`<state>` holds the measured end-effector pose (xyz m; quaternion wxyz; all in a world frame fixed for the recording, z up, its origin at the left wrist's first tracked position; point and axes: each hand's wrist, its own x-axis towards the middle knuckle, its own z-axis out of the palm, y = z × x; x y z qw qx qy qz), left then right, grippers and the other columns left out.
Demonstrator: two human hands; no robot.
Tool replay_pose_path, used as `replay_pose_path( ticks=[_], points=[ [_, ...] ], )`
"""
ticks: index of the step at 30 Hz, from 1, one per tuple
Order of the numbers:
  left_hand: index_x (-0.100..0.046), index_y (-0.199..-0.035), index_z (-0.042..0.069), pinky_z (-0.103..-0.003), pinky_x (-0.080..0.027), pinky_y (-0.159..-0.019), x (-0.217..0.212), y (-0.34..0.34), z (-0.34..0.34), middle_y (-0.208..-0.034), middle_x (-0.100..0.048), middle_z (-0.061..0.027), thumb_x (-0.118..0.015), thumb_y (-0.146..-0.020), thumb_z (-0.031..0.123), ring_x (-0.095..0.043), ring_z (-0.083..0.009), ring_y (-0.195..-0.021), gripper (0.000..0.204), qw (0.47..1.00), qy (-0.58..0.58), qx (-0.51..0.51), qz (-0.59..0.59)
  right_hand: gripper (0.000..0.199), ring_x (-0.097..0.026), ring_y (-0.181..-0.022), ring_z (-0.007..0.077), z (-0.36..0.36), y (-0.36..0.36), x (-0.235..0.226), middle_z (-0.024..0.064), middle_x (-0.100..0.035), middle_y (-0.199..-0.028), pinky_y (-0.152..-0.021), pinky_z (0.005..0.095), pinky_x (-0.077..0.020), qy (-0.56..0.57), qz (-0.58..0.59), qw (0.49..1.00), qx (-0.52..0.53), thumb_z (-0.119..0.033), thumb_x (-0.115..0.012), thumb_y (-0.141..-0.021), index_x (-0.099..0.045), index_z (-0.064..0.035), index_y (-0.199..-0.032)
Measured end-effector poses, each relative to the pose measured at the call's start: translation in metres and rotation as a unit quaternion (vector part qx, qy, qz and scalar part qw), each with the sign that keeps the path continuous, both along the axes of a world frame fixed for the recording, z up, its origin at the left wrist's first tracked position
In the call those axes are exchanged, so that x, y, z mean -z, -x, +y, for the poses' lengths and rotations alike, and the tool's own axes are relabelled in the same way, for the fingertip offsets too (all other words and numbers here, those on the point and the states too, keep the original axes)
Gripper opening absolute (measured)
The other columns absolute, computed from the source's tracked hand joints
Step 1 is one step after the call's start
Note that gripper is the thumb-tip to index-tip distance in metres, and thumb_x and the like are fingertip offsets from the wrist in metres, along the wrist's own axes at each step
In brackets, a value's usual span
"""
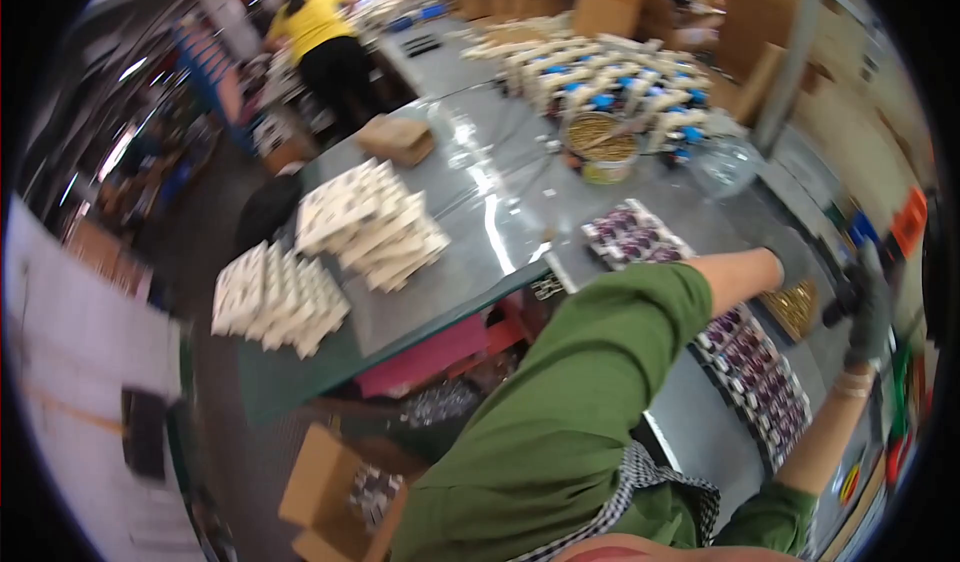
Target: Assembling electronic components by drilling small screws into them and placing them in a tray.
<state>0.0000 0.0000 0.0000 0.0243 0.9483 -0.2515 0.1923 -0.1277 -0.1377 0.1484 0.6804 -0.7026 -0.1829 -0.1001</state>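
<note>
My left hand [790,259], in a grey glove, reaches down beside a heap of brass-coloured screws [793,309] on the bench; its fingers are mostly hidden. At the right, my right hand [868,312], also gloved in grey, is closed around a black cylindrical tool [845,295], whose exact kind is unclear. Close above this hand is an orange part [908,222]; I cannot tell whether it joins the tool. Rows of small white-and-purple parts [755,367] lie along the bench below my left forearm, and the rows continue past it on the far side.
Stacked cream-coloured pieces [375,224] stand on the grey table [470,222], with another stack [275,297] at its left corner. A screw tub [603,152] and a clear plastic bag [725,167] lie farther back. Beneath is an open carton [320,482]. A person in yellow [318,37] stands beyond.
</note>
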Motion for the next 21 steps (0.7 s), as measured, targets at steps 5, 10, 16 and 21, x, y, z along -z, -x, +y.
replay_pose_path(
  ticks=[5, 10, 16, 21],
  points=[
    [-0.081, -0.104, 0.017, -0.044, -0.057, -0.084, -0.054, 0.046, 0.041, -0.107, -0.078, -0.0050, -0.067, -0.090, 0.022, -0.075, -0.0287, -0.099, 0.020, 0.999, 0.011, -0.028, -0.015, 0.022, -0.036, -0.046, 0.0020, -0.022, -0.031, 0.033, -0.0042, -0.051, -0.069, -0.043, 0.0216, -0.0292, 0.026, 0.056, 0.998, -0.012, -0.021, -0.066, -0.101, -0.055, -0.0090, -0.116],
    [-0.077, -0.108, 0.010, -0.039, -0.057, -0.085, -0.105, 0.126, 0.130, -0.103, -0.077, -0.0115, -0.075, -0.084, 0.018, -0.074, -0.0294, -0.095, 0.025, 0.892, 0.451, -0.017, -0.035, 0.032, -0.055, -0.064, 0.0093, 0.021, -0.049, 0.029, 0.0005, -0.055, -0.078, -0.053, 0.0264, -0.0434, -0.004, -0.035, 0.992, -0.124, -0.023, -0.065, -0.100, -0.055, -0.0035, -0.123],
    [-0.075, -0.105, 0.005, -0.031, -0.055, -0.078, -0.081, 0.235, 0.176, -0.089, -0.072, -0.0056, -0.075, -0.078, 0.006, -0.070, -0.0147, -0.082, 0.027, 0.786, 0.615, -0.027, -0.047, 0.031, -0.047, -0.059, 0.0021, 0.082, -0.034, 0.016, 0.0003, -0.064, -0.084, -0.062, 0.0203, -0.0452, -0.017, 0.033, 0.992, -0.124, -0.033, -0.060, -0.105, -0.063, -0.0027, -0.113],
    [-0.072, -0.122, 0.006, -0.035, -0.054, -0.087, -0.012, 0.281, 0.221, -0.095, -0.076, -0.0101, -0.084, -0.077, 0.015, -0.070, -0.0208, -0.089, 0.047, 0.766, 0.627, -0.123, -0.076, 0.033, -0.059, -0.068, 0.0128, 0.193, 0.039, -0.020, -0.0053, -0.055, -0.080, -0.062, 0.0296, -0.0501, -0.192, 0.008, 0.954, -0.230, -0.044, -0.057, -0.105, -0.061, -0.0112, -0.103]
  ],
)
